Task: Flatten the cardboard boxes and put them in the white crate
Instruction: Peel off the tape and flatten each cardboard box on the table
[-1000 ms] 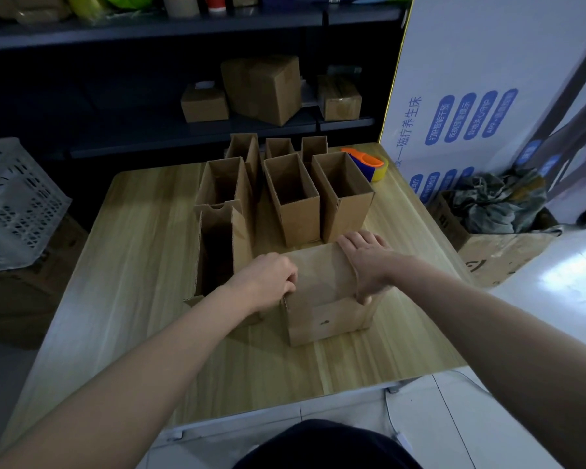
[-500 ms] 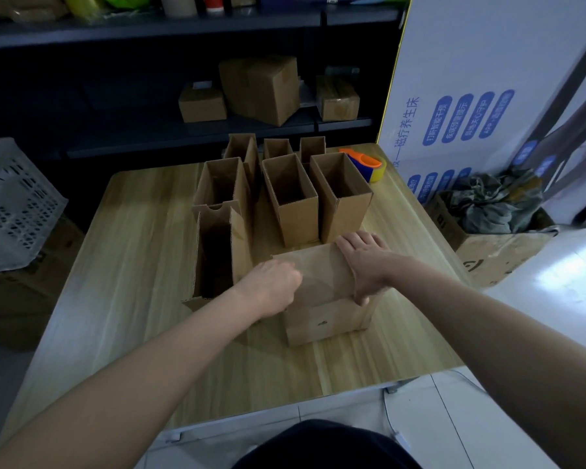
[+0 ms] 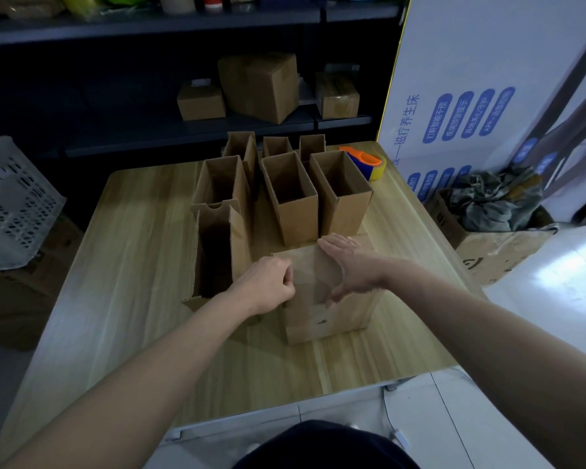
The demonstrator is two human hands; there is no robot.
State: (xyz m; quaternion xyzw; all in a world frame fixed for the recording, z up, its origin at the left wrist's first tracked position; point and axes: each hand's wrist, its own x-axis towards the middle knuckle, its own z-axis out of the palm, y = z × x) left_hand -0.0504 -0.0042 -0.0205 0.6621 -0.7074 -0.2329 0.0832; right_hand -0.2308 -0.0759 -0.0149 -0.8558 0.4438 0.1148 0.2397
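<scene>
A closed brown cardboard box stands at the near middle of the wooden table. My right hand lies on its top, fingers spread, thumb hooked over the near edge. My left hand is curled into a fist against the box's top left edge, fingertips pinching at the flap. Several open-topped cardboard boxes stand behind: a tall one just left of my left hand, and others such as one in the row beyond. The white crate sits off the table's left side.
An orange and blue tape dispenser rests at the table's far right corner. Dark shelves behind hold taped cartons. A large white printed board leans at the right, with a carton of crumpled cloth on the floor.
My left hand has slid right along the box's top edge, closer to my right hand. My right thumb has swung down over the near edge. The box stays put.
</scene>
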